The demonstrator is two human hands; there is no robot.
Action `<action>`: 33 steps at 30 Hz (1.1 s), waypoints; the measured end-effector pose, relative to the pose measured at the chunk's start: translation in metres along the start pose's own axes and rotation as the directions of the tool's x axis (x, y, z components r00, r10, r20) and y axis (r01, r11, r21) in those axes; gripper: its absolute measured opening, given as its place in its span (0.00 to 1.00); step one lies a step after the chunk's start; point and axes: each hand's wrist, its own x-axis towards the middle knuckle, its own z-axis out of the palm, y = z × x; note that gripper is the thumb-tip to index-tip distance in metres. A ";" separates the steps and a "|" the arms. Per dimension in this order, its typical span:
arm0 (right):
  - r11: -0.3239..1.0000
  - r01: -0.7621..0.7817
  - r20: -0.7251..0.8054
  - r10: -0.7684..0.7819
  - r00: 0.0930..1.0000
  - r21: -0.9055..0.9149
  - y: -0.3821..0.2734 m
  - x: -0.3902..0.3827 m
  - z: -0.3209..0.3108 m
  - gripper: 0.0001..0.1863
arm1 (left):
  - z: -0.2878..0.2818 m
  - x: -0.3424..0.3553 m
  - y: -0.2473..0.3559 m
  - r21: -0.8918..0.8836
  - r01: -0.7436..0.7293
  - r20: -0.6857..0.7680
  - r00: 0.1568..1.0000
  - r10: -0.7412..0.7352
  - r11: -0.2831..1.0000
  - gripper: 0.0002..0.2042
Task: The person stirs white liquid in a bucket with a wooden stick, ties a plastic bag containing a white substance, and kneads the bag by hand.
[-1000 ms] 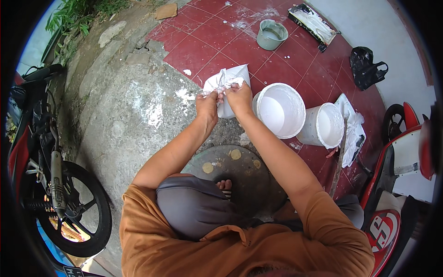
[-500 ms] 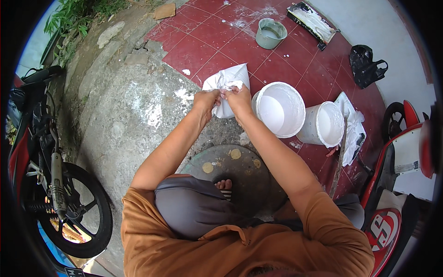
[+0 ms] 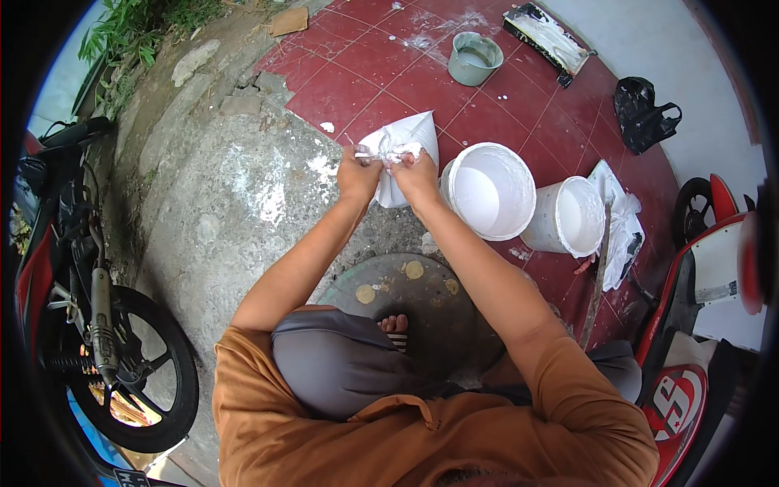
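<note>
A white sack (image 3: 416,132) sits on the edge of the red tiles, its neck gathered and twisted into a knot. My left hand (image 3: 357,176) is closed on the left end of the knotted neck. My right hand (image 3: 415,177) pinches the right end, close to the knot. Just right of my right hand stands a large white bucket (image 3: 526,188) with white liquid inside. A smaller white bucket (image 3: 553,219), also with white in it, leans close beside that one.
A grey-green pail (image 3: 475,60) and a paint-smeared tray (image 3: 548,36) are at the far right. Near the wall lie a black plastic bag (image 3: 645,114) and a crumpled white sack (image 3: 619,219) beside a stick (image 3: 600,284). Motorcycles flank me: one left (image 3: 101,316), one right (image 3: 690,325).
My hands have moved apart, the left going a little leftward. The sack's neck is now drawn tight into a knot with its ends showing.
</note>
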 end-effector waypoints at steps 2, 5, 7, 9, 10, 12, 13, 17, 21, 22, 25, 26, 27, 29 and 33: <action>0.999 0.042 -0.019 -0.042 0.999 -0.029 -0.001 -0.002 0.005 0.22 | -0.003 0.004 -0.009 -0.013 -0.104 -0.073 0.992 0.103 0.995 0.18; 0.995 0.082 -0.050 -0.085 0.995 -0.058 0.000 -0.006 0.000 0.22 | -0.003 0.006 -0.007 -0.121 -0.060 0.007 0.998 0.062 0.991 0.22; 0.995 0.088 -0.045 -0.090 0.995 -0.043 -0.008 -0.013 0.002 0.21 | -0.010 0.011 -0.009 -0.367 0.050 0.136 0.991 0.001 0.929 0.20; 0.989 0.149 -0.051 -0.150 0.987 -0.026 -0.012 -0.018 0.001 0.21 | -0.014 0.015 -0.010 -0.441 0.076 0.188 0.982 0.009 0.895 0.19; 0.988 0.150 -0.051 -0.151 0.987 -0.027 -0.014 -0.019 -0.001 0.21 | -0.015 0.016 -0.011 -0.510 0.106 0.240 0.970 0.023 0.854 0.17; 0.970 0.181 -0.010 -0.185 0.983 -0.160 -0.015 -0.021 -0.006 0.21 | -0.017 0.016 -0.010 -0.517 0.119 0.270 0.962 0.029 0.848 0.17; 0.970 0.181 -0.012 -0.185 0.983 -0.162 -0.016 -0.021 -0.007 0.21 | -0.017 0.015 -0.008 -0.522 0.133 0.300 0.953 0.035 0.842 0.17; 0.922 0.312 0.081 -0.301 0.950 -0.228 -0.034 -0.027 -0.009 0.25 | -0.028 0.013 -0.001 -0.491 0.148 0.372 0.927 0.053 0.859 0.20; 0.860 0.370 0.199 -0.318 0.927 -0.352 -0.041 -0.020 -0.016 0.33 | -0.032 0.016 0.002 -0.399 0.060 0.422 0.898 0.125 0.915 0.19; 0.859 0.370 0.201 -0.316 0.927 -0.354 -0.042 -0.019 -0.017 0.33 | -0.033 0.016 0.003 -0.381 0.039 0.425 0.895 0.137 0.924 0.19; 0.837 0.371 0.225 -0.303 0.926 -0.401 -0.047 -0.017 -0.017 0.37 | -0.039 0.022 -0.003 -0.323 -0.089 0.470 0.849 0.241 0.942 0.18; 0.835 0.358 0.223 -0.288 0.932 -0.419 -0.048 -0.017 -0.016 0.36 | -0.042 0.023 -0.006 -0.321 -0.088 0.467 0.851 0.238 0.943 0.18; 0.831 0.340 0.215 -0.270 0.939 -0.441 -0.047 -0.016 -0.018 0.36 | -0.044 0.021 -0.003 -0.217 -0.192 0.478 0.834 0.276 0.957 0.17; 0.810 0.358 0.213 -0.290 0.933 -0.464 -0.046 -0.013 -0.024 0.35 | -0.046 0.017 0.004 -0.112 -0.293 0.495 0.812 0.309 0.950 0.16; 0.679 0.474 0.244 -0.412 0.878 -0.560 -0.047 -0.011 -0.022 0.33 | -0.049 0.014 0.009 0.163 -0.458 0.419 0.834 0.359 0.874 0.15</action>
